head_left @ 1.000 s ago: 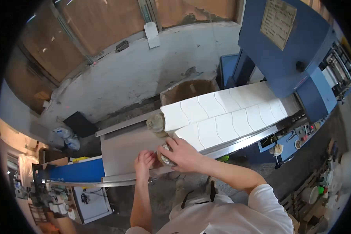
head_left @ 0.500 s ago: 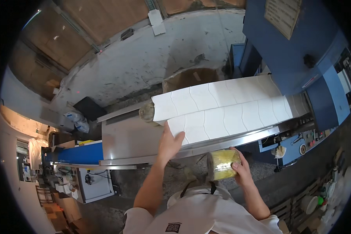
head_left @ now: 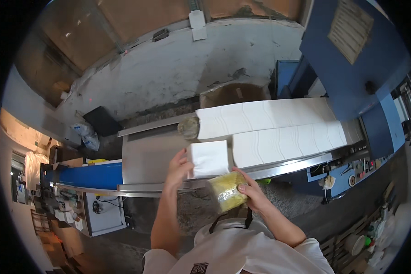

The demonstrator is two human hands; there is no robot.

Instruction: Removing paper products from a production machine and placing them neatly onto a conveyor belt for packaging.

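Observation:
My left hand [head_left: 178, 168] is at the left side of a square white stack of paper sheets [head_left: 208, 159], fingers bent against its edge, slightly blurred. This stack stands apart from the end of the near white row [head_left: 283, 145], with a narrow gap between. Just in front of it, my right hand [head_left: 253, 192] grips a yellow block wrapped in shiny clear film [head_left: 228, 192], thumb on top. Behind lies a second long white row [head_left: 260, 115], marked by wavy lines. A greyish-brown rounded lump [head_left: 188, 128] touches its left end.
Both rows lie on a metal table [head_left: 150, 157] with a raised front rail, leading into a blue machine [head_left: 347, 68] at right. A blue belt [head_left: 91, 175] continues left. An open cardboard box [head_left: 235, 91] stands behind, and a pallet [head_left: 347, 235] lies at lower right.
A square stack has come away from the near row's left end, beside my left hand. My right hand has brought the yellow block left, close to this stack. The view has shifted slightly.

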